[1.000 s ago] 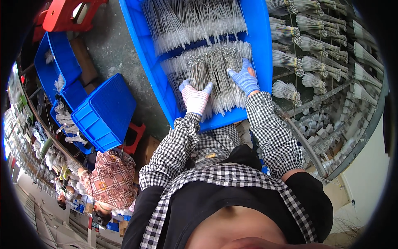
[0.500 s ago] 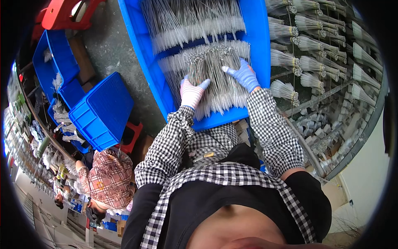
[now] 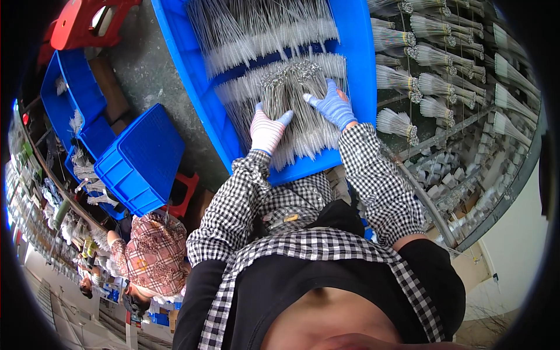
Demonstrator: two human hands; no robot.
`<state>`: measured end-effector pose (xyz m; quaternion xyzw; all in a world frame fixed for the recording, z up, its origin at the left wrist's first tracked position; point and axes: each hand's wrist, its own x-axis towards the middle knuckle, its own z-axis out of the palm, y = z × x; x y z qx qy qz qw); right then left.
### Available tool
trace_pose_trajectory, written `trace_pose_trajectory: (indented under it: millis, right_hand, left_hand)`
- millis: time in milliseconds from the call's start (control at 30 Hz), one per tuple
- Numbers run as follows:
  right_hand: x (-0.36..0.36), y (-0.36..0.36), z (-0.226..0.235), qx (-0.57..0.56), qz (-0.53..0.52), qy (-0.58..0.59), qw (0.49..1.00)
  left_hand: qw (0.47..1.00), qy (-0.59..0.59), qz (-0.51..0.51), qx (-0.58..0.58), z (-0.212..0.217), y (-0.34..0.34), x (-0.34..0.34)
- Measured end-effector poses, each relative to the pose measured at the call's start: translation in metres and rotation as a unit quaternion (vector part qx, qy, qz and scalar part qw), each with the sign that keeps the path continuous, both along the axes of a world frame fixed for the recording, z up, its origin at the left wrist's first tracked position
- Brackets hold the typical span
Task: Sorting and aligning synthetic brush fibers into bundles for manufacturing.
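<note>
A bundle of thin wire tube brushes (image 3: 296, 104) lies in the near end of a blue bin (image 3: 363, 70). Its looped wire ends point away from me, and its pale bristle ends point toward me. My left hand (image 3: 268, 128), in a pink-and-white striped glove, grips the bundle's left side with the thumb over the wires. My right hand (image 3: 335, 107), in a light blue glove, closes on the right side, thumb inward. Fingers under the wires are hidden. Farther up the bin, another layer of brushes (image 3: 256, 35) lies in a row.
At right a metal rack (image 3: 431, 143) carries many tied brush bundles (image 3: 394, 123). Blue crates (image 3: 143, 157) and a red stool (image 3: 87, 23) stand on the left. A person in a plaid top (image 3: 154, 256) sits at lower left, beside a bench heaped with brushes.
My right hand has moved slightly inward, toward my left. The split between the two parts of the bundle has narrowed, and the looped ends sit closer together. The whole view has shifted a little.
</note>
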<state>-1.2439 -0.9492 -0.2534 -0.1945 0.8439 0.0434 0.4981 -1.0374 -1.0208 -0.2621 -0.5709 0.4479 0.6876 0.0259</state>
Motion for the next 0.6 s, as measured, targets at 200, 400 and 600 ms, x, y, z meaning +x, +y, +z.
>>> trace_pose_trajectory:
  millis: [200, 400, 600]
  right_hand:
    - [-0.003, 0.020, 0.021, -0.144, -0.074, -0.156, 0.974]
    - [-0.011, 0.034, 0.008, -0.228, -0.118, -0.268, 0.929]
    - [-0.019, 0.006, 0.000, -0.088, -0.019, -0.223, 0.971]
  left_hand:
    - [0.997, 0.043, 0.032, -0.055, 0.023, 0.024, 0.002]
    - [0.979, 0.162, 0.075, 0.099, 0.021, 0.002, 0.004]
    - [0.990, 0.098, -0.024, 0.099, 0.007, -0.009, 0.003]
